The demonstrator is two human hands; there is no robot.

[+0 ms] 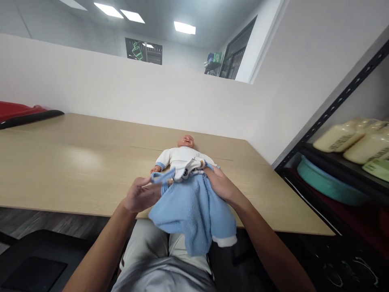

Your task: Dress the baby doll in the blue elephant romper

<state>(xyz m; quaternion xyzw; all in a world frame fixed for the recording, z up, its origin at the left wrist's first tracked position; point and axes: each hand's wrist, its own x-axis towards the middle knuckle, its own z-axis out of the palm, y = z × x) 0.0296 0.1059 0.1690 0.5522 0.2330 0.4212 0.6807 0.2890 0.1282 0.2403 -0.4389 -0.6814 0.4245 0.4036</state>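
A light-blue fleece baby garment (194,202) hangs over the near table edge above my lap. White trim shows at its lower right, and a white part with a dark eye-like patch is at its top. My left hand (144,195) pinches a blue strap (164,176) at the garment's upper left. On the other side my right hand (219,182) grips the garment's upper right edge, its fingertips partly hidden by the cloth. Behind the garment a baby doll (186,142) lies face up in a white top with blue cuffs; its lower body is hidden.
The doll lies on a wooden table (91,162) against a white partition (136,97). At right, a black shelf rack (343,85) holds cream-coloured packages (340,136) and a teal basin (328,182). A red item (18,109) is at the far left, a black chair (42,251) below.
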